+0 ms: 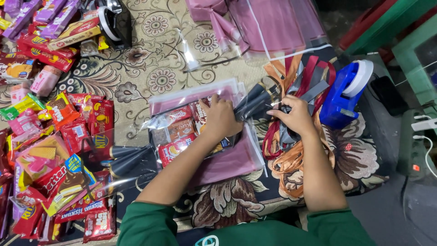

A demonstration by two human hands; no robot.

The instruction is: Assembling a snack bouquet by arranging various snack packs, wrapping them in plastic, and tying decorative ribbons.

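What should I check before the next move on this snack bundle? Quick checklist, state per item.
1. Left hand pressing the clear-wrapped snack bundle flat: ok.
2. Right hand at the gathered wrap neck: ok.
3. Ribbon pile within reach, under the right hand: ok.
4. A single ribbon already picked out: cannot tell.
5. Blue tape dispenser close by on the right: ok.
6. Pink sheet lying flat under the bundle: ok.
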